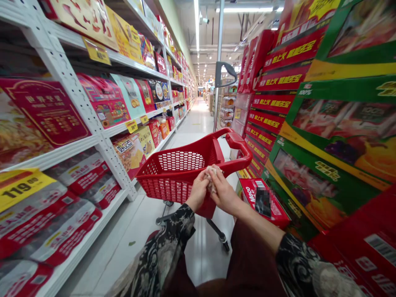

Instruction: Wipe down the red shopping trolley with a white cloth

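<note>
A crumpled whitish tissue or cloth point(212, 176) is pressed between my two hands, in front of the red shopping cart point(176, 183). Its left side is gripped by my left hand point(198, 190), fingers curled in. My right hand point(223, 194) closes over it from the other side, so part of the tissue is hidden. Just beyond my hands, the cart's thick red handle point(243, 154) curves to the right. The part of the basket I can see inside holds nothing.
White shelves point(116, 132) with boxed goods and bottle packs point(72, 225) line the left. Red cartons point(272, 99) and green cartons point(334, 165) are stacked on the right. A dark phone-like object point(262, 202) lies on a low red box point(280, 212). The aisle floor point(198, 117) runs ahead.
</note>
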The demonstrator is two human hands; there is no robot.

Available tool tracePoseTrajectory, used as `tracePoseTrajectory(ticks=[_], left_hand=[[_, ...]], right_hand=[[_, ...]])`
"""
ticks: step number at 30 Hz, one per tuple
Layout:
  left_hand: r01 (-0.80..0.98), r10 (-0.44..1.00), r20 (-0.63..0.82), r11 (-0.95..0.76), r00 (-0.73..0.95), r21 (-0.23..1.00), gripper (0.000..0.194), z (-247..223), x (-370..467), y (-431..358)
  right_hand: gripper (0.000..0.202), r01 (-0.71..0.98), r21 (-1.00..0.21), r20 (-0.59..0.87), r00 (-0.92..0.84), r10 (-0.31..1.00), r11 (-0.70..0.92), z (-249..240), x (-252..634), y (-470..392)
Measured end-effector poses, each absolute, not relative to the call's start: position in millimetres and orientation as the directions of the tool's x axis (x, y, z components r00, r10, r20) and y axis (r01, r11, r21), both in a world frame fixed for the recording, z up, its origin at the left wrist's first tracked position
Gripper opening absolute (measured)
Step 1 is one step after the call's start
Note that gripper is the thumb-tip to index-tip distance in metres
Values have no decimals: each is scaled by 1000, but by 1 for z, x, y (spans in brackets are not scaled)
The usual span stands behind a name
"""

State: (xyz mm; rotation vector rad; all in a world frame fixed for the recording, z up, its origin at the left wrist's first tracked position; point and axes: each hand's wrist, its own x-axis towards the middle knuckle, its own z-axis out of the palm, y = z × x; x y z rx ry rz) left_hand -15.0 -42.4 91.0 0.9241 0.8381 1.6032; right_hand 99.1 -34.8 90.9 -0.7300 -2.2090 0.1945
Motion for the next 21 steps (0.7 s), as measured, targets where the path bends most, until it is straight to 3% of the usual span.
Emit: tracePoseTrajectory(ticks=[5, 7, 9, 11, 14, 17, 21], left_hand=[[-401, 991, 137, -128, -7, 907, 37, 96, -10, -46], [-252, 981, 195, -189, -2, 949, 42, 105, -15, -42], [36, 949, 300, -297, -94, 954, 47, 110, -26, -37], [430, 900, 396, -290, -181, 855, 51, 109, -40, -31], [832, 922, 365, -96, -133, 546, 58, 95, -56, -28], [936, 959, 281, -64, -38, 345, 65, 82, -61, -30], [967, 957, 291, -86, 14, 238, 69, 77, -61, -33]], right_hand=[[61, 591, -116, 711, -511, 482, 798, 79, 109, -31], [55, 552, -54, 790, -486, 373, 832, 87, 123, -18], [50, 581, -56, 868, -373, 327, 812, 99, 139, -2], [45, 670, -93, 914, -236, 331, 737, 110, 153, 14], [41, 689, -38, 903, -286, 320, 724, 110, 161, 28], [41, 637, 50, 861, -417, 290, 769, 94, 152, 27], [39, 637, 120, 832, -483, 273, 762, 61, 135, 11]])
